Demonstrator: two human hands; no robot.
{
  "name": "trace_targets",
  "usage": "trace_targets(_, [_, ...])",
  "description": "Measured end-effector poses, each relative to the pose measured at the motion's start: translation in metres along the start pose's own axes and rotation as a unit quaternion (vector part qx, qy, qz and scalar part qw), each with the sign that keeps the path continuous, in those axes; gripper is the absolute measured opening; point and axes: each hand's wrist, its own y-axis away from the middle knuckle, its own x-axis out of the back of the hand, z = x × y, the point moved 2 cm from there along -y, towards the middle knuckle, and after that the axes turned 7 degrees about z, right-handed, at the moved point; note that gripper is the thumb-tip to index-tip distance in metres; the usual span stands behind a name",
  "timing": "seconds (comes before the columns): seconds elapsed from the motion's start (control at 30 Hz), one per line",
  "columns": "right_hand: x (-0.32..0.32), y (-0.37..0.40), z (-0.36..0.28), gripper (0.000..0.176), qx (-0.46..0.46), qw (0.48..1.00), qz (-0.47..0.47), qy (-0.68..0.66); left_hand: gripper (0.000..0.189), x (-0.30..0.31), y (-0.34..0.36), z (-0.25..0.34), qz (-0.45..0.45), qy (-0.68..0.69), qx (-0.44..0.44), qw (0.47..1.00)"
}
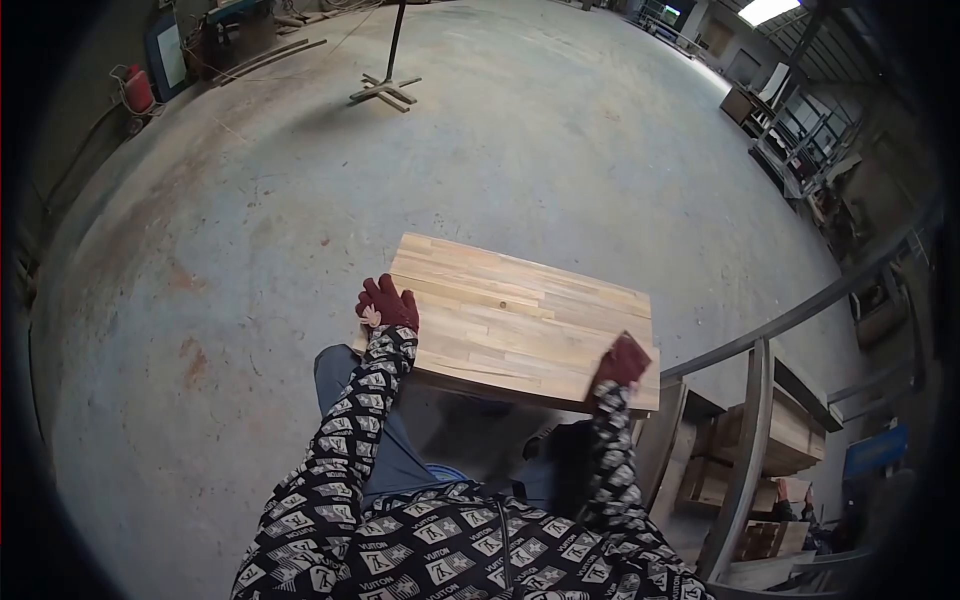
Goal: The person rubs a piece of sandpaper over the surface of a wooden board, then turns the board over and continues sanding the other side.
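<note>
A rectangular wooden panel (520, 320), made of glued light-brown strips, lies flat before my knees. My left hand (388, 306), in a dark red glove, rests on the panel's left edge with its fingers spread. Over the right end of the panel is my right hand (618, 368), also gloved and a little blurred. Its fingers are closed on a flat, square-cornered reddish piece that looks like sandpaper (630, 350). The underside of the panel and whatever holds it up are mostly hidden.
To my right stands a metal-framed rack (755, 440) with stacked wooden pieces (770, 435). A pole on a crossed wooden base (386, 92) stands ahead on the concrete floor (540, 130). A red cylinder (137, 90) is at the far left wall.
</note>
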Motion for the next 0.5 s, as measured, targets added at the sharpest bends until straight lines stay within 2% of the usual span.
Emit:
trace_targets(0.07, [-0.046,0.027,-0.03,0.045,0.042,0.996,0.045,-0.064,0.05,-0.003,-0.001,0.001,0.004,0.001,-0.001,1.0])
trace_targets(0.2, [-0.089,0.068,-0.207,0.049,0.226,0.964,-0.101,-0.102,0.048,-0.009,0.0,-0.006,0.008,-0.007,-0.008,1.0])
trace_targets(0.27, [-0.088,0.082,-0.256,0.052,0.277,0.937,-0.167,-0.134,0.05,-0.008,0.0,-0.007,-0.014,0.017,-0.006,1.0])
trace_targets(0.33, [-0.072,0.097,-0.255,0.059,0.314,0.914,-0.201,-0.158,0.05,-0.007,-0.001,-0.007,-0.018,0.018,-0.004,1.0])
trace_targets(0.37, [-0.066,0.098,-0.24,0.06,0.303,0.919,-0.197,-0.156,0.05,-0.005,-0.001,-0.006,-0.001,0.019,-0.014,1.0])
trace_targets(0.47, [-0.033,0.094,-0.148,0.061,0.263,0.941,-0.157,-0.142,0.05,-0.003,0.002,-0.007,-0.004,0.019,-0.016,1.0])
trace_targets(0.5, [-0.006,0.084,-0.124,0.059,0.207,0.958,-0.152,-0.131,0.05,-0.005,0.001,-0.006,-0.017,0.018,-0.012,1.0])
